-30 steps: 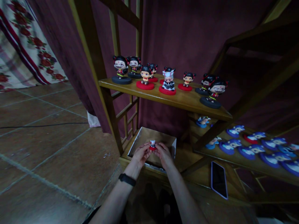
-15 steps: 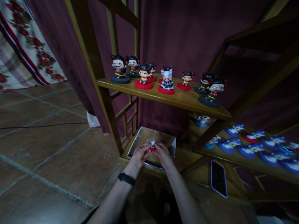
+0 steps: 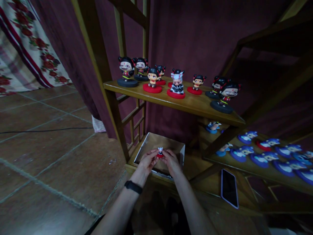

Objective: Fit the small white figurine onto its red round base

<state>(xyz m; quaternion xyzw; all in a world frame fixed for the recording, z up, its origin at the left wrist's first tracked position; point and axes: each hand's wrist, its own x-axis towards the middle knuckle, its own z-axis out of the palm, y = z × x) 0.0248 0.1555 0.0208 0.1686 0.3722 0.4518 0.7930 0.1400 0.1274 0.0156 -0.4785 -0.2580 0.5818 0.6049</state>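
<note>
A small figurine (image 3: 160,150) is pinched between the closed-in fingers of the left hand (image 3: 148,161) and the right hand (image 3: 170,160), its red base partly covered; whether above or inside the box (image 3: 166,140) is unclear. On the shelf (image 3: 195,101), a dark-haired figure (image 3: 178,71) is mostly hidden by a white-haired figure (image 3: 177,85).

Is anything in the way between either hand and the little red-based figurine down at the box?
Nothing visible: the left hand and right hand already hold the figurine from either side, with the box showing around them.
</note>
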